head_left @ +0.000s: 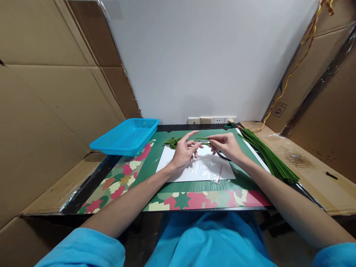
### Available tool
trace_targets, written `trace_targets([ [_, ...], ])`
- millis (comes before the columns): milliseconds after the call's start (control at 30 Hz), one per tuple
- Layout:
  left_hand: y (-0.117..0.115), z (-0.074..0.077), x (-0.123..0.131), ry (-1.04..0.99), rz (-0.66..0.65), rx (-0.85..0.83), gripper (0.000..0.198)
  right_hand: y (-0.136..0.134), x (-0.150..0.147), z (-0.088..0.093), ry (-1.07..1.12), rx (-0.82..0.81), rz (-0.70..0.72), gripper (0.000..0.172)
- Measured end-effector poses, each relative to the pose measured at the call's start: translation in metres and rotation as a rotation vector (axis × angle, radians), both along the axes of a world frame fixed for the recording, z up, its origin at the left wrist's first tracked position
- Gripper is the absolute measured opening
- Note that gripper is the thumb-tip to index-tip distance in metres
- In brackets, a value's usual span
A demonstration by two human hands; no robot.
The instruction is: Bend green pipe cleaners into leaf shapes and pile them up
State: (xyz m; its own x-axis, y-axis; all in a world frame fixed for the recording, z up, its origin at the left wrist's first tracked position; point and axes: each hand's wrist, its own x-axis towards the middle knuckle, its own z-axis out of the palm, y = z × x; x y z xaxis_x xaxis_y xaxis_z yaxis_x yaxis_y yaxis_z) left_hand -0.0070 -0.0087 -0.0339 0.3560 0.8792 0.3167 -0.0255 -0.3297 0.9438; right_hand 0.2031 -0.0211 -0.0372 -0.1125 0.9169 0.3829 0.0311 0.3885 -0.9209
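My right hand (226, 145) pinches a thin green pipe cleaner (202, 138) between thumb and fingers, above the white sheet of paper (178, 174). Two green lengths poke out leftward from its fingertips; whether they are one bent piece cannot be made out. Facing it, my left hand (185, 149) has its index finger stretched out and its other fingers loosely curled. The lower green end comes close to the left thumb, and contact there is unclear. Behind the left hand lies a small bundle of shaped green pipe cleaners (172, 142). A dark curved handle (224, 155), partly hidden, shows beneath my right hand.
A blue perforated basket (125, 139) stands at the left. Long green pipe cleaners (268, 155) lie in a bunch at the right. A clear plastic bag (207, 167) rests on the paper, over a green mat (147, 163). Cardboard walls flank the table; sockets (211, 120) line the back wall.
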Motion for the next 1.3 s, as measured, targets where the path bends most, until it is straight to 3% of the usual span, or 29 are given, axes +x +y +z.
trace_targets([
  [233,-0.0025,0.0008,-0.0006,0.077,-0.003,0.08,0.048,-0.0007,0.0003,0.0003,-0.051,-0.044,0.013,0.032],
  [400,-0.0044,-0.0002,-0.0005,0.072,-0.015,0.017,0.058,-0.0019,-0.0008,0.0006,-0.057,-0.05,0.061,0.035],
  [600,-0.0067,0.0024,0.0012,0.058,0.009,0.03,0.044,-0.004,-0.0007,0.0018,-0.063,-0.032,0.099,0.037],
  [867,-0.0052,0.0063,0.003,-0.001,0.074,-0.034,0.048,-0.005,-0.0022,0.0018,-0.008,0.015,0.121,0.046],
  [1300,-0.0023,0.0014,0.0018,0.008,0.09,0.031,0.041,0.0006,-0.0012,-0.0062,0.051,-0.002,0.131,0.041],
])
